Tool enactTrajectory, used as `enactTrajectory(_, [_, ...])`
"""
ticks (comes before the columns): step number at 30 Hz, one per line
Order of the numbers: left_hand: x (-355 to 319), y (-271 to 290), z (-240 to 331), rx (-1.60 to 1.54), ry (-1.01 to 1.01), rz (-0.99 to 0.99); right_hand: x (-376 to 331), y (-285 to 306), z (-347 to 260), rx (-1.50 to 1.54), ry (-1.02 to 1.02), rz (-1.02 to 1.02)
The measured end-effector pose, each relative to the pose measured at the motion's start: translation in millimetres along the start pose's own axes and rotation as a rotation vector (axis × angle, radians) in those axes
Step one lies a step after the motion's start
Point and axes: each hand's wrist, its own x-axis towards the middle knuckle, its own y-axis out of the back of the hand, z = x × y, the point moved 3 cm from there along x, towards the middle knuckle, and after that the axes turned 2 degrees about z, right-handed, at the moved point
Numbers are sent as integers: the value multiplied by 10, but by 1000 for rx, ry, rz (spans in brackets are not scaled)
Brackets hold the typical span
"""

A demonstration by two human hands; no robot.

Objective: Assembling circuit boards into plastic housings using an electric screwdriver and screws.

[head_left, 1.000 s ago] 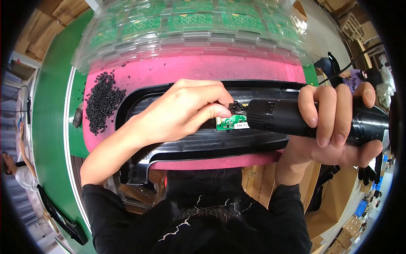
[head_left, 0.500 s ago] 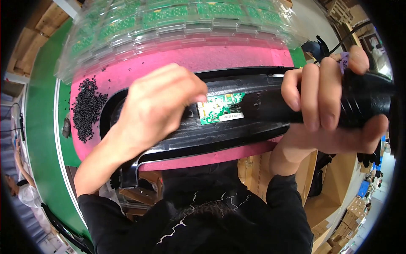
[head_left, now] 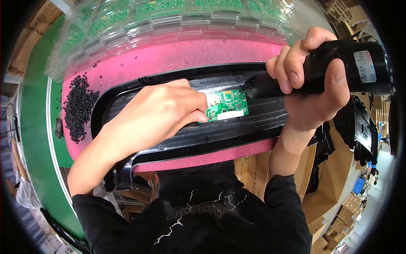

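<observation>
The left hand (head_left: 165, 106) is hiding one end of the green circuit board (head_left: 227, 103), located within the black housing (head_left: 237, 131), and pinching it thumb-to-fingers, while the right hand (head_left: 304, 106) is gripping the black cylindrical tool (head_left: 349, 50), fingers wrapped.

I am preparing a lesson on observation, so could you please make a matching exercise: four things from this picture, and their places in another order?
Things
1. single green circuit board
2. black handheld power tool
3. pile of small black parts
4. clear plastic trays

Places
A. left end of the pink mat
B. inside the black plastic shell, at the left hand
C. along the mat's far side
D. in the right hand

Pairs: 1-B, 2-D, 3-A, 4-C
</observation>
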Motion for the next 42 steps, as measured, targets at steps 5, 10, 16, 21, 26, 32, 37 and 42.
enactTrajectory(5, [-13, 33, 38, -21, 121, -41, 9, -42, 69, 10, -31, -29])
enactTrajectory(10, [-16, 51, 37, 7, 165, -111, 12, -122, 79, -142, -15, -19])
enactTrajectory(16, [-28, 59, 26, 7, 158, -96, 19, -176, 58, -63, 37, 1])
enactTrajectory(21, [-14, 198, 69, 2, 53, 56, 56, -336, -231, 359, 104, -126])
enactTrajectory(26, [-101, 228, 65, -42, -192, 367, 45, -545, -461, 442, 142, -146])
enactTrajectory(32, [-114, 257, 53, -58, -205, 427, 128, -592, -542, 372, 155, -138])
enactTrajectory(37, [-83, 225, -8, -169, -183, 393, 145, -568, -455, 362, 156, -208])
enactTrajectory(42, [-83, 135, -158, -37, 98, 139, 146, -583, -189, 290, 163, -349])
